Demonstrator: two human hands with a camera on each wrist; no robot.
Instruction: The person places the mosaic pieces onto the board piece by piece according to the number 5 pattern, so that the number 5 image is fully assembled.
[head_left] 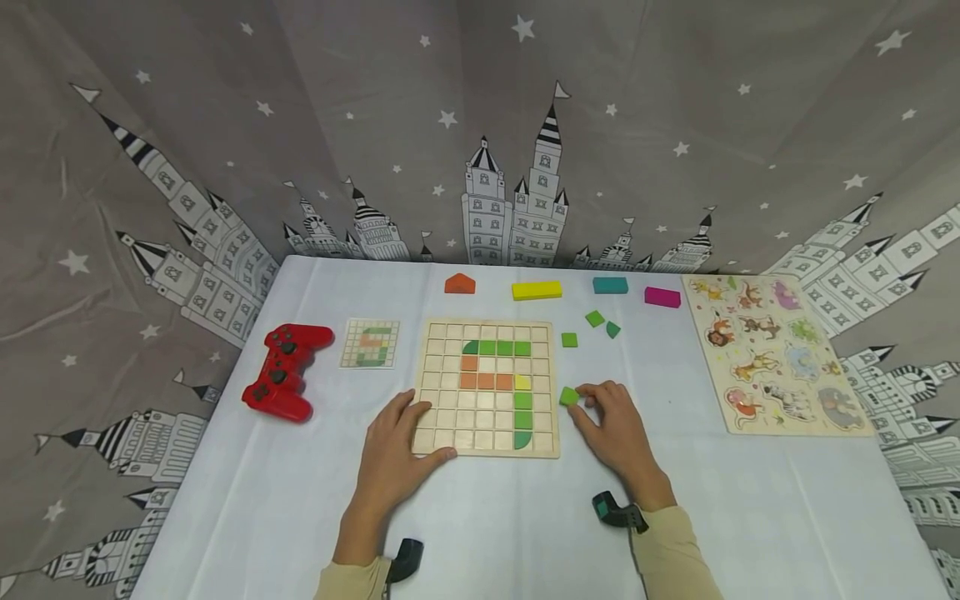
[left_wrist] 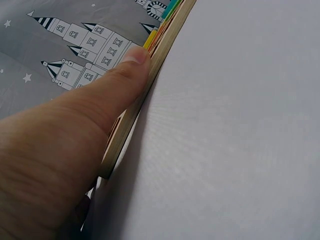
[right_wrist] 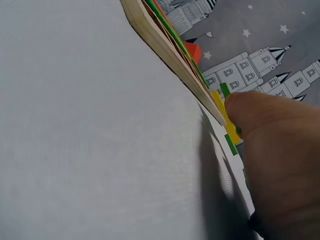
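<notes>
A small green tile (head_left: 569, 397) is pinched by the fingertips of the right hand (head_left: 615, 429) on the counter (head_left: 525, 517), just beside the right edge of the wooden grid board (head_left: 487, 387). The board's lower left corner is pressed by the left hand (head_left: 397, 450), fingers flat and thumb along the near edge. The tile could probably slip from so light a pinch, or be set askew in a cell. Were the left hand's pressure eased, the board might slide and the placed tiles (head_left: 498, 367) be jolted. Three loose green tiles (head_left: 592, 325) lie beyond the board's upper right corner.

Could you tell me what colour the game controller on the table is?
The game controller is red, clearest in the head view.
</notes>
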